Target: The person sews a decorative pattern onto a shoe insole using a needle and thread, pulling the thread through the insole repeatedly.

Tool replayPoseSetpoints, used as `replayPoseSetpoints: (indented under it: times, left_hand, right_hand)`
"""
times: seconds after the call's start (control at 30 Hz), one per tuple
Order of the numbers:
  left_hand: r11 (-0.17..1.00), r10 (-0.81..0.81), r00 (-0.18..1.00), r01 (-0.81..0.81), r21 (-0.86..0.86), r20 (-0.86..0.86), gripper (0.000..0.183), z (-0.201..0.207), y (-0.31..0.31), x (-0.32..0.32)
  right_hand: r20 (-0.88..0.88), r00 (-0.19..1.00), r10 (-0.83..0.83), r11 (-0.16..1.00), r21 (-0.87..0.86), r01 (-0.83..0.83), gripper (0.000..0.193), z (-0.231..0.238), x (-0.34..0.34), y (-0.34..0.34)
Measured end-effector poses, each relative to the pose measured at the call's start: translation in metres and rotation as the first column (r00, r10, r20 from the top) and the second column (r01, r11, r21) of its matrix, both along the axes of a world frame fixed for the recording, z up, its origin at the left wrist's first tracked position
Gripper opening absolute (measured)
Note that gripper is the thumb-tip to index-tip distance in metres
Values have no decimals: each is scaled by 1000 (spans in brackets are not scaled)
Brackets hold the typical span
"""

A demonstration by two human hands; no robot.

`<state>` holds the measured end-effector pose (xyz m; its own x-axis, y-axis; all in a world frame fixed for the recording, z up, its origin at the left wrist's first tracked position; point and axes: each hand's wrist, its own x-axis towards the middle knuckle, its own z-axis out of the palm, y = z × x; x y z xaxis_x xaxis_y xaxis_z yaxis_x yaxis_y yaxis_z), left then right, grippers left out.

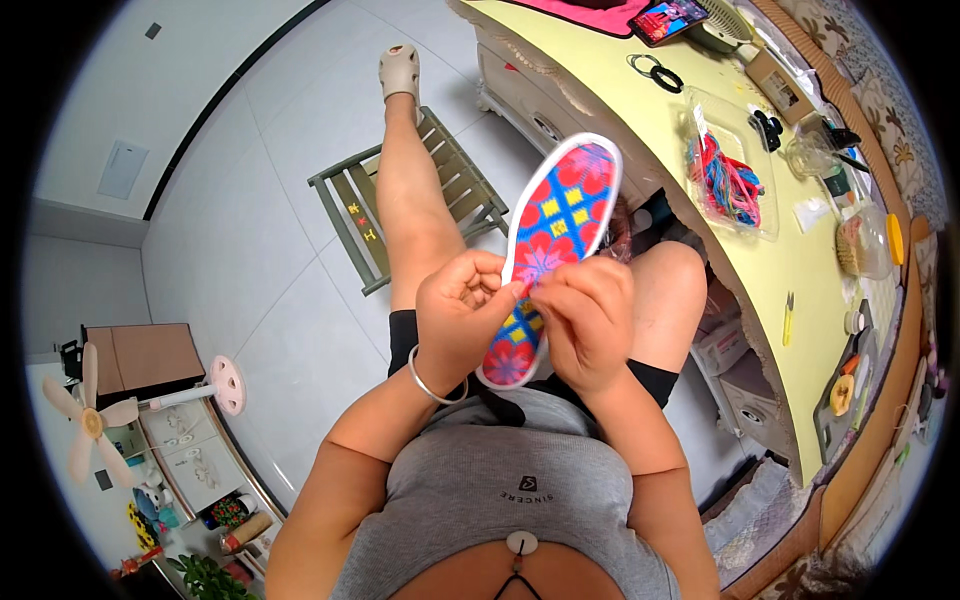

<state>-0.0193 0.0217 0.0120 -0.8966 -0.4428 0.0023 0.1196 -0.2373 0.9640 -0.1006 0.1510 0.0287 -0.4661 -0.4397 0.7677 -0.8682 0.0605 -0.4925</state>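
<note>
An embroidered shoe insole (565, 208) with a white rim is held up over my lap, tilted with its wide end away from me. Red flowers, blue bands and yellow squares cover its face. My left hand (462, 308) grips the insole's left edge near its middle, thumb on the face and fingers curled. Over the right side of the insole, my right hand (590, 318) has thumb and forefinger pinched together close to the stitching. Whatever that pinch holds is too small to make out. The insole's lower middle is partly hidden by my hands.
On the right, a pale yellow table (745, 300) bears a clear tray (745, 215) of coloured threads, a yellow cutter (789, 318), a jar (865, 245) and a phone (668, 20). A slatted folding stool (450, 165) stands beyond my lap; a fan (92, 422) is at left.
</note>
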Motion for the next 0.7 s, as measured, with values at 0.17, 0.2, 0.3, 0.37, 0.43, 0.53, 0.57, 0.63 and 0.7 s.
replayPoseSetpoints:
  times: [0.17,0.2,0.3,0.37,0.43,0.53,0.57,0.63,0.7]
  left_hand:
    - [981,151,987,-143,-132,55,14,-10,-20,0]
    - [971,196,978,-183,-152,70,14,-15,-28,3]
    - [977,181,981,-171,-129,70,15,-12,-42,1]
    - [976,169,984,-159,-149,59,15,-7,-31,5]
    - [992,124,992,-123,-39,6,15,-2,-22,2]
    - [994,101,994,-100,-33,30,16,12,-11,4]
    - [996,81,996,-80,-29,26,17,14,-9,3]
    - [998,64,998,-64,-27,3,18,14,-7,3]
    - [998,57,998,-58,-25,-11,19,15,-6,4]
  right_hand:
    - [648,318,692,669,-741,52,7,40,1,28]
    - [552,413,724,606,-796,2,8,44,-14,49]
    - [464,734,496,490,-847,204,14,64,-45,102]
    - [547,806,224,486,-780,394,13,59,-48,78]
    - [553,810,192,667,-679,306,11,38,-42,77]
    - [636,766,-93,951,-170,257,8,23,-8,34]
    - [651,755,-75,983,-78,166,9,21,3,24]
    - [251,966,-64,998,-4,67,13,5,2,10]
    - [185,982,-46,999,32,41,16,-2,3,4]
